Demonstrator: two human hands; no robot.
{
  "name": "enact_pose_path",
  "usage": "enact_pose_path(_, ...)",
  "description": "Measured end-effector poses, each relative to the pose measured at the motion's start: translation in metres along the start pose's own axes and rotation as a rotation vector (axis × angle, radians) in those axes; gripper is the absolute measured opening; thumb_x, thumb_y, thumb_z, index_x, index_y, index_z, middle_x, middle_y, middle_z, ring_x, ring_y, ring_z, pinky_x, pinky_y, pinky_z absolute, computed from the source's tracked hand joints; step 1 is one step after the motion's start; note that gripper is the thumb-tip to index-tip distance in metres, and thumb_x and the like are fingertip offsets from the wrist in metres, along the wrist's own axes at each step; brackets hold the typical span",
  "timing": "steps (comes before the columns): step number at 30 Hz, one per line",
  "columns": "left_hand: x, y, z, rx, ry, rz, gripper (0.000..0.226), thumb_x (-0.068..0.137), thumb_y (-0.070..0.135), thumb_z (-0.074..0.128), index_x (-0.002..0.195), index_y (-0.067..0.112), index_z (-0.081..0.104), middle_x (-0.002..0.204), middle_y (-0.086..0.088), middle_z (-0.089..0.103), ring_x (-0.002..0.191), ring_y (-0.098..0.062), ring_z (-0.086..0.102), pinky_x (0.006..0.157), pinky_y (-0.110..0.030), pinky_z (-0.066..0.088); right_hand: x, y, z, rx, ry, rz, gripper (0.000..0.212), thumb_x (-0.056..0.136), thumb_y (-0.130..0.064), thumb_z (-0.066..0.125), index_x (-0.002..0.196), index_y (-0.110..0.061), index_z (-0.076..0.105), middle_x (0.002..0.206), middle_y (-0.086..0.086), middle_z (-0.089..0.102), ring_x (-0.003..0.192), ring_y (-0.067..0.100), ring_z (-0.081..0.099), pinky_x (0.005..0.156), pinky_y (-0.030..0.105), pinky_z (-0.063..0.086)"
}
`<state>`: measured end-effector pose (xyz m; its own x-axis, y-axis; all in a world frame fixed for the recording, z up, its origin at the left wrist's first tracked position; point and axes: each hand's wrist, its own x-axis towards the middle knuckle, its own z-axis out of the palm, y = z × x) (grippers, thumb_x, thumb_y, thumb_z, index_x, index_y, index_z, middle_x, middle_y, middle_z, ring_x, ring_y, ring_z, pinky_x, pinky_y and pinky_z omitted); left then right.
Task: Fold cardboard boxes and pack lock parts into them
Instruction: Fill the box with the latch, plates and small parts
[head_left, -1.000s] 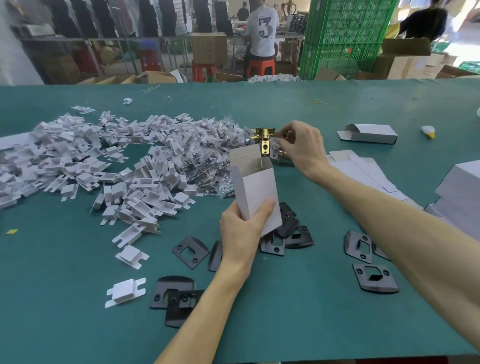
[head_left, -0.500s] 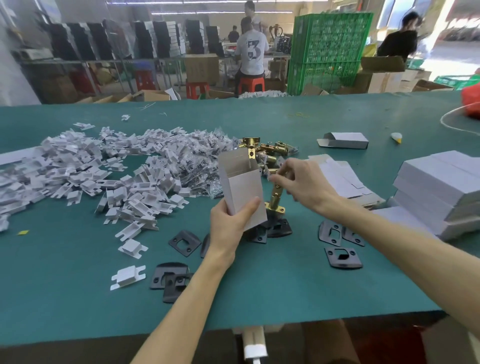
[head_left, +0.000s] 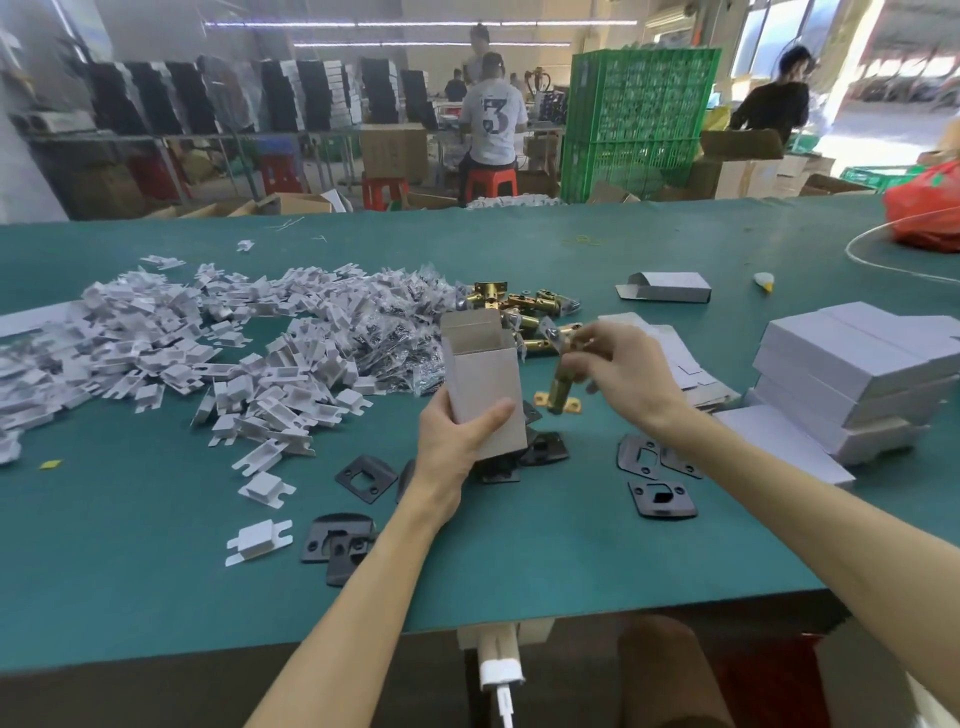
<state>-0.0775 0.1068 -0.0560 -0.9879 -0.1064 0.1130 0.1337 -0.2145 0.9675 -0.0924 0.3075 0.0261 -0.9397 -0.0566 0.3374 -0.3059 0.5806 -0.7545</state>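
**Mia:** Where was the box?

**Tom:** The little white box (head_left: 485, 384) was up in the air, just over the green table (head_left: 156, 571). Its mouth was open at the top. The left hand (head_left: 457, 436) held it low down, with the fingers curled round the back and the thumb across the front.

**Mia:** And the lock part?

**Tom:** The gold latch (head_left: 562, 384) hung just to the right of the box and was not in it yet. The right hand (head_left: 628, 374) pinched its top end with the fingertips. Its flat plate end pointed down.

**Mia:** How could it go in well?

**Tom:** I think the latch had to go up over the open mouth, get lined up straight, then slide down plate first. The left hand had to keep the box steady but not squeeze hard, or the thin walls might bend in. The flap stood up at the back, so the latch had to miss it.

**Mia:** What lay around?

**Tom:** Black plates (head_left: 366, 475) lay near the hands and more gold latches (head_left: 524, 306) behind the box. White card pieces (head_left: 208, 353) were heaped on the left and flat boxes (head_left: 852, 374) stacked on the right.
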Motion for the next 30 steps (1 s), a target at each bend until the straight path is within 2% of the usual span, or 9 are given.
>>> enact_pose_path(2,-0.001,0.000,-0.001,-0.007,-0.024,0.007,0.047,0.077,0.015,0.091,0.117,0.016,0.067,0.100,0.002,0.079,0.087,-0.010,0.076,0.068,-0.022,0.060,0.006,-0.016,-0.013,0.049,0.107,-0.064,0.011,0.094,-0.003,0.067,0.103,-0.009,0.065,0.092,0.007,0.075,0.072,0.004,0.070,0.064,0.021,0.057)
enact_pose_path(5,-0.003,0.002,-0.001,0.009,-0.074,0.023,0.052,0.074,0.020,0.092,0.120,0.015,0.069,0.103,0.002,0.079,0.093,-0.014,0.076,0.071,-0.025,0.060,0.013,-0.047,-0.031,0.143,0.173,-0.174,0.015,0.093,-0.002,0.069,0.106,-0.008,0.065,0.093,0.007,0.075,0.075,0.017,0.073,0.064,0.029,0.060)
enact_pose_path(9,-0.003,0.001,-0.002,0.015,-0.090,0.032,0.054,0.072,0.026,0.093,0.120,0.019,0.071,0.108,0.000,0.079,0.099,-0.018,0.075,0.076,-0.028,0.061,0.015,-0.082,-0.029,0.119,0.125,-0.277,0.015,0.093,-0.003,0.069,0.107,-0.006,0.067,0.094,0.007,0.076,0.079,0.016,0.074,0.067,0.031,0.061)
enact_pose_path(12,-0.003,0.001,-0.003,0.025,-0.109,0.056,0.048,0.073,0.025,0.093,0.116,0.023,0.073,0.107,0.001,0.079,0.097,-0.015,0.075,0.074,-0.025,0.060,0.012,-0.092,-0.014,0.028,0.098,-0.294,0.015,0.093,-0.002,0.069,0.107,-0.006,0.069,0.091,0.005,0.077,0.080,0.012,0.073,0.073,0.030,0.060)
enact_pose_path(16,-0.003,0.001,-0.003,0.024,-0.103,0.060,0.046,0.074,0.023,0.093,0.116,0.024,0.074,0.108,-0.001,0.078,0.097,-0.015,0.074,0.075,-0.025,0.059,0.011,-0.093,-0.004,-0.093,0.017,-0.305,0.017,0.091,0.003,0.069,0.106,-0.004,0.072,0.089,0.004,0.074,0.066,-0.006,0.066,0.065,0.012,0.052)
enact_pose_path(17,-0.003,0.001,-0.003,0.019,-0.104,0.061,0.047,0.073,0.023,0.093,0.116,0.023,0.073,0.108,-0.002,0.078,0.097,-0.016,0.074,0.075,-0.025,0.059,0.011,-0.092,-0.002,-0.124,-0.009,-0.314,0.017,0.090,0.003,0.070,0.106,-0.004,0.073,0.091,0.005,0.072,0.069,-0.002,0.066,0.068,0.015,0.052)
enact_pose_path(20,-0.001,0.000,-0.002,0.009,-0.119,0.058,0.046,0.076,0.016,0.092,0.117,0.022,0.073,0.109,-0.003,0.078,0.098,-0.018,0.074,0.076,-0.027,0.060,0.010,-0.088,0.004,-0.258,-0.046,-0.347,0.018,0.089,-0.007,0.074,0.107,-0.006,0.075,0.098,0.006,0.065,0.085,0.022,0.061,0.082,0.035,0.051)
enact_pose_path(25,0.000,-0.001,-0.003,0.026,-0.122,0.045,0.043,0.078,0.013,0.090,0.116,0.022,0.073,0.108,-0.001,0.078,0.097,-0.016,0.074,0.075,-0.025,0.059,0.005,-0.082,0.016,-0.323,-0.117,-0.418,0.016,0.089,-0.011,0.075,0.105,-0.010,0.072,0.098,0.006,0.065,0.088,0.025,0.062,0.081,0.045,0.053)
enact_pose_path(30,0.002,-0.002,-0.003,0.020,-0.101,0.031,0.039,0.079,0.010,0.090,0.113,0.015,0.072,0.101,-0.002,0.079,0.090,-0.014,0.074,0.071,-0.023,0.057,0.003,-0.075,0.032,-0.416,-0.174,-0.455,0.016,0.095,-0.016,0.069,0.109,-0.008,0.066,0.109,0.009,0.066,0.099,0.031,0.061,0.083,0.049,0.051)
